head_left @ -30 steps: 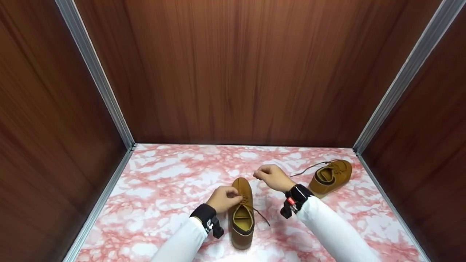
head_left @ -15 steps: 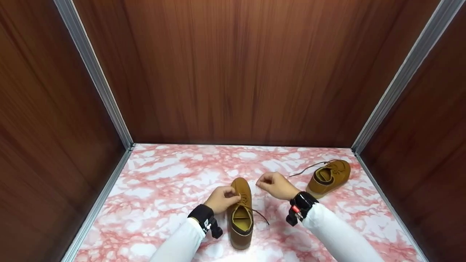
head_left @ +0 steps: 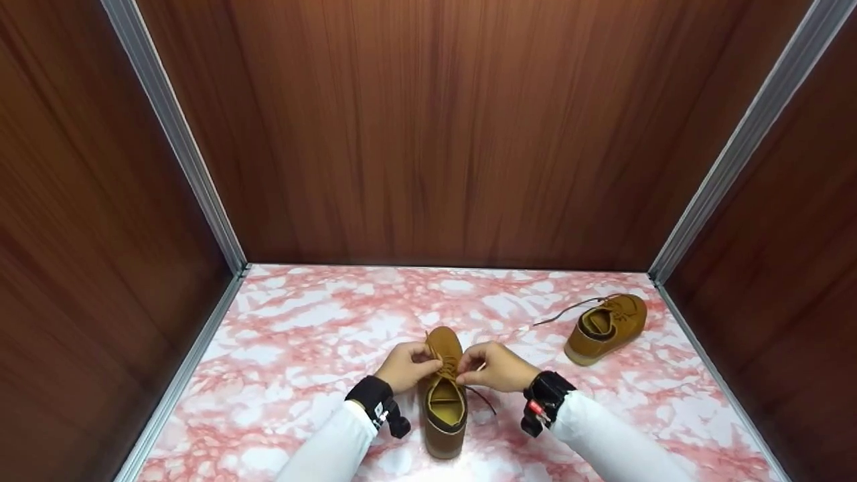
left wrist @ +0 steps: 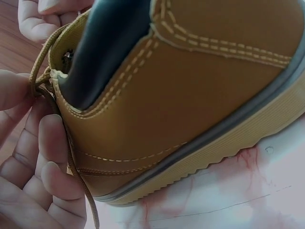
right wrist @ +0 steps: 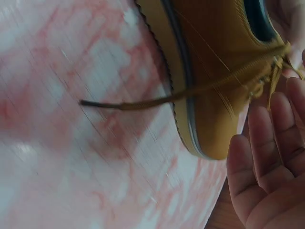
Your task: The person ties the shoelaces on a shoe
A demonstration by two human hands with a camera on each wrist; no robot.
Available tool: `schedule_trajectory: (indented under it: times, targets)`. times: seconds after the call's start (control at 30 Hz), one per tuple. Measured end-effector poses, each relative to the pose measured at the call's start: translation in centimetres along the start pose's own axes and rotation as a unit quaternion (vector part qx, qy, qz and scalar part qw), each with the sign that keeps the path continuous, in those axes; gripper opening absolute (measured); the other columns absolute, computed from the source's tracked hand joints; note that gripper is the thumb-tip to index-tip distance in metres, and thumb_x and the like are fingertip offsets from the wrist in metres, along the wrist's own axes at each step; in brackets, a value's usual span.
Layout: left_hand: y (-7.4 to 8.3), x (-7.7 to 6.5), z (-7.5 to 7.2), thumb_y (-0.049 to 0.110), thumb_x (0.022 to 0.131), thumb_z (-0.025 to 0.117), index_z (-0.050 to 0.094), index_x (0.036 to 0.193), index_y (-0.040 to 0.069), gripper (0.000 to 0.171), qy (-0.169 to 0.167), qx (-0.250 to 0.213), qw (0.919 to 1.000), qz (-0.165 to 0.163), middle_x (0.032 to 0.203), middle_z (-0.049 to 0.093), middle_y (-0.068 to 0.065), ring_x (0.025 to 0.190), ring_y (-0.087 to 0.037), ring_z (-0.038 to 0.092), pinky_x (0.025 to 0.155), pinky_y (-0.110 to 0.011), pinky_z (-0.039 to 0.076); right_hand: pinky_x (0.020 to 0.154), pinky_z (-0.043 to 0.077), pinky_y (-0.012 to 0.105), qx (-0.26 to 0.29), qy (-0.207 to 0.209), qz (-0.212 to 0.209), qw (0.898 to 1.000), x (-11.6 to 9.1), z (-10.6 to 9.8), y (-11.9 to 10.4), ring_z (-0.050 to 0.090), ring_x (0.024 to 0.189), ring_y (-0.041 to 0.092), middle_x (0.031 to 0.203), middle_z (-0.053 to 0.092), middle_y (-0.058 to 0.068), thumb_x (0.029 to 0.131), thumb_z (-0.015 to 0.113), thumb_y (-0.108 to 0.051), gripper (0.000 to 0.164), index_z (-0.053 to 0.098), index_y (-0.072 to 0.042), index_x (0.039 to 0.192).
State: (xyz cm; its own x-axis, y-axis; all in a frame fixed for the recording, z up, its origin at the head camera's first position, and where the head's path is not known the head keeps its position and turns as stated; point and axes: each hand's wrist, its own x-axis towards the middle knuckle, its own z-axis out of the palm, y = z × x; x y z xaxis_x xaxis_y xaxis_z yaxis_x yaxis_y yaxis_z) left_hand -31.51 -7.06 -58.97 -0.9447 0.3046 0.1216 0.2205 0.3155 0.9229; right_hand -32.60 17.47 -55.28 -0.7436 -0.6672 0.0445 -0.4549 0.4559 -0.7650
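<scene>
A tan lace-up shoe (head_left: 444,415) stands on the pink-and-white surface, its toe pointing away from me. At its lacing my left hand (head_left: 407,365) pinches the shoelace (left wrist: 43,52) between thumb and fingertips. My right hand (head_left: 499,367) is on the other side, thumb and index fingertips right beside the laces. Whether they grip lace is hidden. Its other fingers (right wrist: 262,138) reach out loosely in the right wrist view. One loose lace end (right wrist: 143,102) hangs over the shoe's right side. Another lace strand (head_left: 428,340) stands up near the toe.
A second tan shoe (head_left: 606,328) sits at the right, with its loose lace (head_left: 566,312) trailing left. Brown wood-grain panels (head_left: 435,134) rise behind and at both sides, joined by grey metal corner strips (head_left: 181,140). The marbled surface (head_left: 301,348) ends at these panels.
My right hand has come down and left from beside the shoe to its lacing. A lace strand now shows at the toe's left. The left hand has stayed on the laces.
</scene>
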Motion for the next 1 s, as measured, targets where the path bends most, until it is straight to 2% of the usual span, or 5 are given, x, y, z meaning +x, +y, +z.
schedule_trajectory:
  times: [0.13, 0.27, 0.47, 0.73, 1.0]
  targets:
    - [-0.1, 0.0, 0.0, 0.013, 0.093, 0.077, 0.075, 0.092, 0.0, 0.014, 0.0, -0.008, 1.0, 0.003, 0.09, 0.077, -0.014, 0.075, -0.001, 0.063, 0.072, -0.016, 0.053, 0.074, 0.055, 0.019, 0.002, -0.004, 0.002, 1.0, -0.1, 0.6, -0.1, 0.065, 0.079, 0.0, 0.086, 0.075, -0.002, 0.087, 0.086, -0.023, 0.014, 0.075, -0.016, 0.09]
    - [-0.1, 0.0, -0.1, 0.014, 0.092, 0.077, 0.075, 0.091, 0.0, 0.014, 0.002, -0.001, 1.0, 0.007, 0.09, 0.077, -0.014, 0.076, -0.001, 0.063, 0.072, -0.016, 0.053, 0.073, 0.052, 0.018, -0.002, -0.001, -0.001, 1.0, 0.0, 1.1, 0.0, 0.062, 0.077, -0.001, 0.084, 0.074, -0.001, 0.086, 0.086, -0.022, 0.016, 0.073, -0.014, 0.087]
    - [0.0, 0.0, -0.1, 0.017, 0.093, 0.077, 0.076, 0.092, 0.001, 0.016, 0.0, 0.004, 1.0, -0.005, 0.093, 0.078, -0.014, 0.079, -0.004, 0.064, 0.074, -0.016, 0.053, 0.071, 0.048, 0.017, -0.017, 0.006, 0.0, 1.0, -0.1, 1.5, 0.1, 0.059, 0.075, 0.0, 0.081, 0.073, 0.001, 0.09, 0.082, -0.021, 0.016, 0.071, -0.012, 0.084]
    - [0.0, -0.1, -0.1, 0.016, 0.095, 0.076, 0.076, 0.095, -0.001, 0.016, -0.001, -0.005, 0.9999, -0.009, 0.09, 0.077, -0.013, 0.074, -0.004, 0.063, 0.07, -0.018, 0.054, 0.072, 0.048, 0.018, -0.027, 0.006, -0.015, 1.0, -0.1, 1.3, 0.0, 0.058, 0.076, 0.001, 0.082, 0.072, 0.001, 0.095, 0.076, -0.017, 0.015, 0.068, -0.011, 0.084]
    - [0.1, -0.3, 0.0, 0.012, 0.096, 0.073, 0.074, 0.098, -0.004, 0.017, -0.004, -0.04, 0.9991, -0.015, 0.09, 0.077, -0.017, 0.075, -0.008, 0.065, 0.077, -0.041, 0.063, 0.069, 0.048, 0.017, -0.008, -0.002, -0.013, 1.0, -0.3, 0.6, 0.0, 0.057, 0.073, 0.001, 0.081, 0.07, 0.004, 0.094, 0.074, -0.011, 0.014, 0.066, -0.008, 0.084]
